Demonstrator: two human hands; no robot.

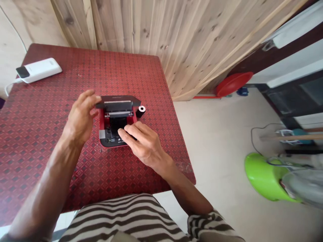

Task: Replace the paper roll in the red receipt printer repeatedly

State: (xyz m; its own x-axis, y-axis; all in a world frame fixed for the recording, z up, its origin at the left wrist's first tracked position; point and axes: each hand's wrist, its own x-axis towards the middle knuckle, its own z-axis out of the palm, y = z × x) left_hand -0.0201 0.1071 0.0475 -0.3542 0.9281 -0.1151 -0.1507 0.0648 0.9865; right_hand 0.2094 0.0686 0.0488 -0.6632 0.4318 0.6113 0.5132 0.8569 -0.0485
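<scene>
Below the near edge of the table [156, 178], a short-sleeved shirt [121, 216] runs across the bottom of the view, with broad, curving bands of dark brown and off-white. The right sleeve [208, 223] carries the same stripes, with its bands set at a different slant. Only a dark sliver of the left sleeve [4, 238] shows, too small to make out. A tan patch [118, 237] sits at the shirt's lower middle, too cropped to identify. The left hand [80, 116] and right hand [143, 144] are bare, as are both forearms.
</scene>
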